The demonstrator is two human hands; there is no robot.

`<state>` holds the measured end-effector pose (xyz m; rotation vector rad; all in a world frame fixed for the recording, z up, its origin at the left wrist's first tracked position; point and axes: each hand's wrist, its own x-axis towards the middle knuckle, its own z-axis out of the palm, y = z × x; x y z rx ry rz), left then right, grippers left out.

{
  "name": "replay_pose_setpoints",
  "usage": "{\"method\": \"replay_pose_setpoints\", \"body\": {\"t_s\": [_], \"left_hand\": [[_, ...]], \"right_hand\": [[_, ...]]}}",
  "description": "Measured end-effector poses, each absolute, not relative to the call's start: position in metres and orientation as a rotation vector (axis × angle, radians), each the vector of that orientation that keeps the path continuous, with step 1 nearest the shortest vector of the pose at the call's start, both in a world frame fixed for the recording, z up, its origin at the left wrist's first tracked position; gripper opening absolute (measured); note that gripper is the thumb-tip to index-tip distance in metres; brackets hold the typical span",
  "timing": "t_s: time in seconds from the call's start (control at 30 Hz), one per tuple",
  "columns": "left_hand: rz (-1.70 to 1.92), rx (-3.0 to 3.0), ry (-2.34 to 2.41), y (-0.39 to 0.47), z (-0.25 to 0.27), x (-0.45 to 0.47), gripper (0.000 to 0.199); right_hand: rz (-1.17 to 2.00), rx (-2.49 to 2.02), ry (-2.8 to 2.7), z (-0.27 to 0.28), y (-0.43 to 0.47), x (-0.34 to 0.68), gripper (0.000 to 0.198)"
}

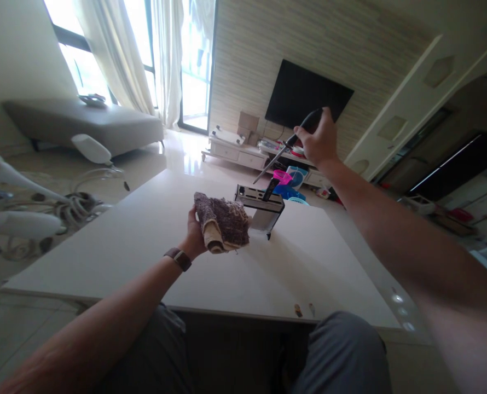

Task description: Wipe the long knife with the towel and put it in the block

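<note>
Both arms extended forward from the seated body, bare forearms. Left arm runs up from the 7 o'clock corner toward centre; dark watch band on the wrist. Left hand (pixel 194 236) held palm-up at mid-height, fingers curled closed around what it carries, thumb side toward the body. Right arm enters from 4 o'clock, stretched long and nearly straight toward 1 o'clock, elbow barely bent. Right hand (pixel 320 139) raised higher and farther out than the left, knuckles up, fingers wrapped in a closed fist grip, wrist slightly cocked. Hands well apart. Both knees visible at 6 o'clock, in grey trousers.
</note>
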<state>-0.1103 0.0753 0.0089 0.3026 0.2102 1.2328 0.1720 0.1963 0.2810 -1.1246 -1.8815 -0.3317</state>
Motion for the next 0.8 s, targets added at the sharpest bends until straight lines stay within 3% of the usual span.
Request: {"method": "replay_pose_setpoints", "body": {"t_s": [0.3,0.8], "left_hand": [[1.236,0.264,0.191,0.073,0.011,-0.116,0.073],[1.173,0.267,0.173,0.071,0.012,-0.116,0.077]], "right_hand": [[-0.505,-1.275,-1.923,0.282,0.204,0.151,0.05],[-0.485,-1.426,-1.901,0.273,0.203,0.149,0.06]]}}
